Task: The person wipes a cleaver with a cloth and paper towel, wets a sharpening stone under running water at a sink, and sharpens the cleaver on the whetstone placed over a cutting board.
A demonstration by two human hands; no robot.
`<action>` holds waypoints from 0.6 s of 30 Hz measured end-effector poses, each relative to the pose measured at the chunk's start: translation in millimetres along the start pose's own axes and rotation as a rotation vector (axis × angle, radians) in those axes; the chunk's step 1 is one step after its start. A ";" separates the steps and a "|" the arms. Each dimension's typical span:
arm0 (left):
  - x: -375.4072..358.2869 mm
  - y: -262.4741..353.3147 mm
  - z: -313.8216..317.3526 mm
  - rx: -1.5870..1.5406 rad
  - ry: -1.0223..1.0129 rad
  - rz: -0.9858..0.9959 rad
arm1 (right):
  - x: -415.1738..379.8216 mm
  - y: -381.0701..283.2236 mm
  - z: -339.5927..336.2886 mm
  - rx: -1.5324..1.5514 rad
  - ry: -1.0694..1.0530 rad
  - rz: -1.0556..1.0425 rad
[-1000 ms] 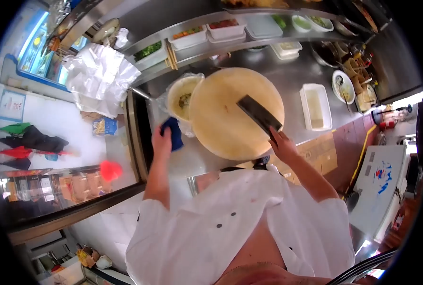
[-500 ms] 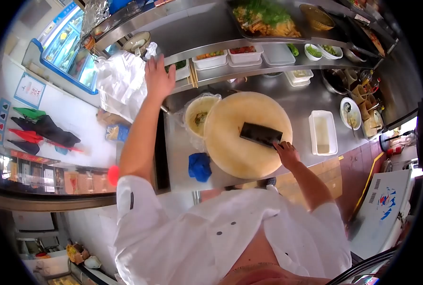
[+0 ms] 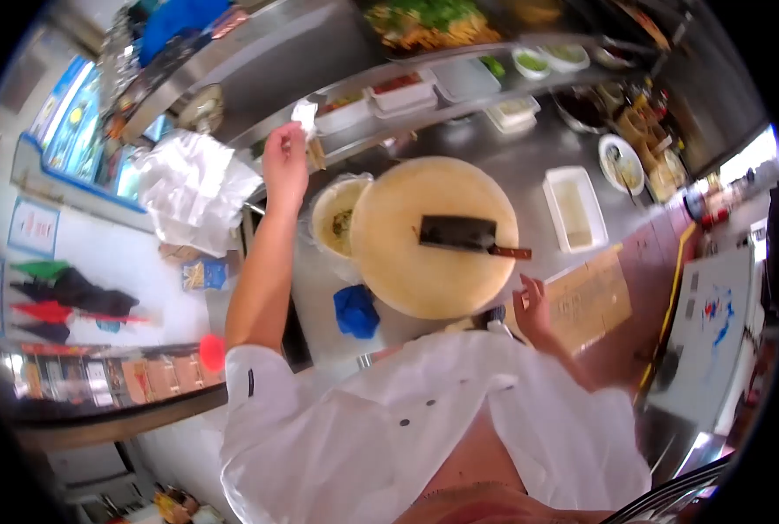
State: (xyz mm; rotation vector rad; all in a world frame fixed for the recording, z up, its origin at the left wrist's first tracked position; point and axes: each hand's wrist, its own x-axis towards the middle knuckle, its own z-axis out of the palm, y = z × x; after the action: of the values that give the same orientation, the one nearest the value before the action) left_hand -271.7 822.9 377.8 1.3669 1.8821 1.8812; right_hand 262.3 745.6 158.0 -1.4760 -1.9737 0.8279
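Observation:
A crumpled white tissue (image 3: 304, 114) shows at the fingertips of my left hand (image 3: 285, 155), which is closed on it in front of the shelf. On the round cutting board (image 3: 433, 284) lies a cleaver (image 3: 456, 232), its dark blade flat and its wooden handle towards the right. My right hand (image 3: 532, 303) is apart from the cleaver, just past the board's lower right edge, with its fingers loosely spread and nothing in them. A lined tub of food scraps (image 3: 324, 214) stands against the board's left side, and a blue cloth (image 3: 355, 312) lies below it.
A white rectangular container (image 3: 574, 210) and a white bowl with a spoon (image 3: 621, 164) stand to the right. Along the shelf are food containers (image 3: 402, 92). White plastic sheeting (image 3: 195, 188) hangs at the left. A cardboard sheet (image 3: 586, 301) lies on the floor.
My right hand has let go of the cleaver and drawn back towards my body. My left hand has closed on the tissue, which has come off the shelf. The camera view has shifted.

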 end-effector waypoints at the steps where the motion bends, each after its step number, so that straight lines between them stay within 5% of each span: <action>1: -24.2 0.8 10.5 -0.152 -0.082 -0.088 | 4.9 -26.1 -9.9 0.042 -0.017 0.065; 8: -158.8 51.6 79.6 -0.828 -0.348 -0.549 | 88.2 -160.6 -8.8 0.667 -0.110 -0.188; 14: -200.5 53.9 73.7 -0.671 -0.369 -0.596 | 110.9 -229.2 -0.6 0.807 -0.358 0.067; 18: -211.2 43.6 53.6 -0.790 -0.272 -0.808 | 100.4 -230.3 7.8 0.855 -0.355 0.208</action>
State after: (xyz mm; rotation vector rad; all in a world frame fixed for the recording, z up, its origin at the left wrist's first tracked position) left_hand -94.1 712.1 303.4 0.4583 1.0746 1.5865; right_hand 84.2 792.2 329.1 -1.0510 -1.3627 1.8365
